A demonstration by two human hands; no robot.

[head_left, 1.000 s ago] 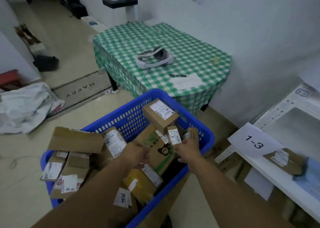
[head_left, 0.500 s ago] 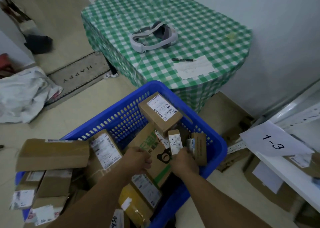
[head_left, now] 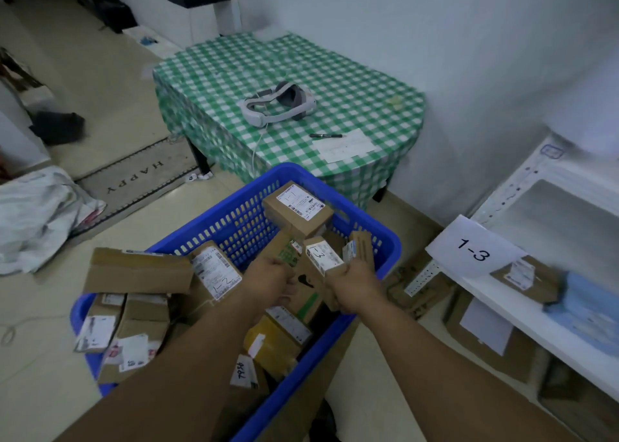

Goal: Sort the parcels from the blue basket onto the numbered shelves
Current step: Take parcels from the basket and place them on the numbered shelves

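**Parcel marked 1-3 held over the blue basket**

A small brown parcel (head_left: 322,257) with "1-3" handwritten on its white label is gripped at its lower end by the right hand (head_left: 355,284), whose fingers are curled round it. It is held upright above the right side of the blue basket (head_left: 392,254), just inside the rim. The edge of a larger box (head_left: 303,295), printed in green with a black cartoon mark, is grasped by the left hand (head_left: 271,279), and the small parcel is seen touching this box.

Against the far rim a parcel marked "1-1" (head_left: 298,207) is propped at a tilt. A parcel marked "1-2" (head_left: 216,270) is tilted at the middle of the basket, and a long plain box (head_left: 137,270) is laid across the left rim, overhanging it. A yellow parcel (head_left: 271,341) is buried near the front.

To the right, a paper sign reading "1-3" (head_left: 475,249) is hung over the front edge of the white shelf (head_left: 516,321), with one labelled parcel (head_left: 526,277) laid behind it. Bare floor is left between the basket's right rim and the shelf. A doormat lettered "HAPPY" (head_left: 134,176) is seen at the left.
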